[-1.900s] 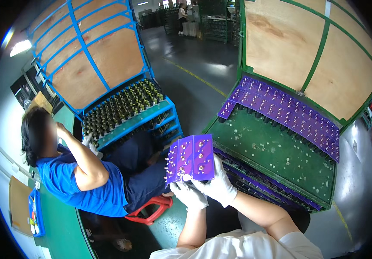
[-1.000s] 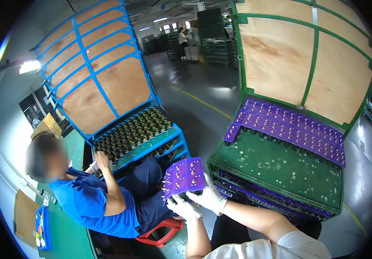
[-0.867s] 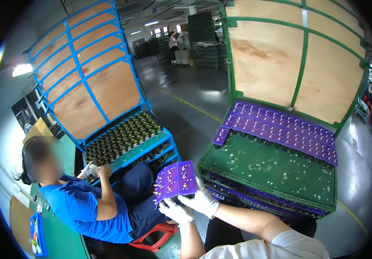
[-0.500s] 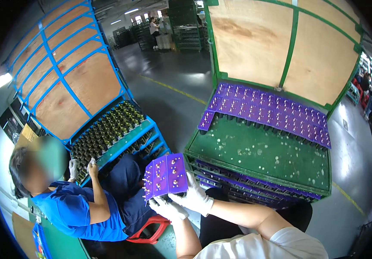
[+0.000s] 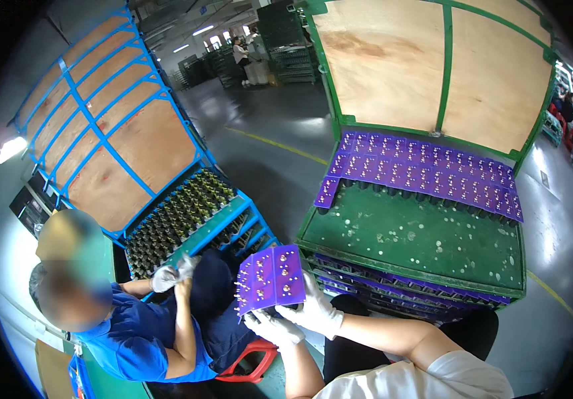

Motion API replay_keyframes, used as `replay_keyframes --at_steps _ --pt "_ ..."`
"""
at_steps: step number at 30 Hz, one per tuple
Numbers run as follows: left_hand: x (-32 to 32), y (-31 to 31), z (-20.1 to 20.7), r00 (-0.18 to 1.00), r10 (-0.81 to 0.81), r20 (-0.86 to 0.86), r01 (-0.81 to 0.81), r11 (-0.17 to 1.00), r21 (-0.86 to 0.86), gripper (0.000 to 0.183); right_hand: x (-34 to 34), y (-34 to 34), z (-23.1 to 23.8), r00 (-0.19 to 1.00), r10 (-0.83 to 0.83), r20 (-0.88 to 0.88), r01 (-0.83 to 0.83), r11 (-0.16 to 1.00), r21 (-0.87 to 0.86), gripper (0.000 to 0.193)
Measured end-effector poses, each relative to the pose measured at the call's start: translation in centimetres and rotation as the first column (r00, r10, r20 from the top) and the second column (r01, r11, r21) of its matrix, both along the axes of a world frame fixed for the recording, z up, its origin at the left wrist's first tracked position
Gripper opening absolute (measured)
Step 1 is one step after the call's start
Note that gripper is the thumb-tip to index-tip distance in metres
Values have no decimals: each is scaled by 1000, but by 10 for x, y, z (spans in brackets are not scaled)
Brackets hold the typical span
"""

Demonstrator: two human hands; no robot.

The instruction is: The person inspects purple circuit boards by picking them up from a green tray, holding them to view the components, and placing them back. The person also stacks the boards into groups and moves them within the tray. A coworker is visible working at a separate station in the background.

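Both my hands wear white gloves and hold a purple circuit board [image 5: 270, 274], split by lines into several sections, with metal pins sticking up from it. My left hand [image 5: 274, 328] grips its near lower edge, fingers curled beneath. My right hand [image 5: 318, 312] is closed on its right side and lower corner. Dark parts show under the board, mostly hidden by my fingers. Ahead and to the right, rows of similar purple boards [image 5: 426, 165] stand on dark parts along the back of a green rack top [image 5: 419, 243].
To my left a co-worker in a blue shirt [image 5: 137, 339] sits on a red stool [image 5: 250, 362], white-gloved hands together. Beside them a blue rack [image 5: 223, 223] carries rows of dark, gold-topped parts [image 5: 180, 219]. Lower shelves of the green rack hold more purple boards [image 5: 393, 282].
The whole view has shifted slightly, moving the scene right and down. I keep the board in both hands. The co-worker's hands have left the rows of parts and come together near their knees.
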State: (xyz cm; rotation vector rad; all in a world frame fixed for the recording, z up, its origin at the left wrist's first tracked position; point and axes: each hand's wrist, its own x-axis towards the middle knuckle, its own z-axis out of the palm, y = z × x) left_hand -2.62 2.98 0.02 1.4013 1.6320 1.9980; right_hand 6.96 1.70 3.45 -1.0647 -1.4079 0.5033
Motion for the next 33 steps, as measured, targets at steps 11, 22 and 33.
replay_keyframes --at_steps 11,22,33 --pt "-14 -1 -6 915 154 -374 -137 988 72 54 -5 10 -17 994 98 -48 -96 994 53 77" --pt "0 11 -54 968 228 -102 -247 939 -240 45 5 0 4 988 97 122 -103 994 38 64" --pt "-25 11 -44 969 198 147 -143 937 -319 57 -11 24 -10 963 241 118 -241 970 -21 58"
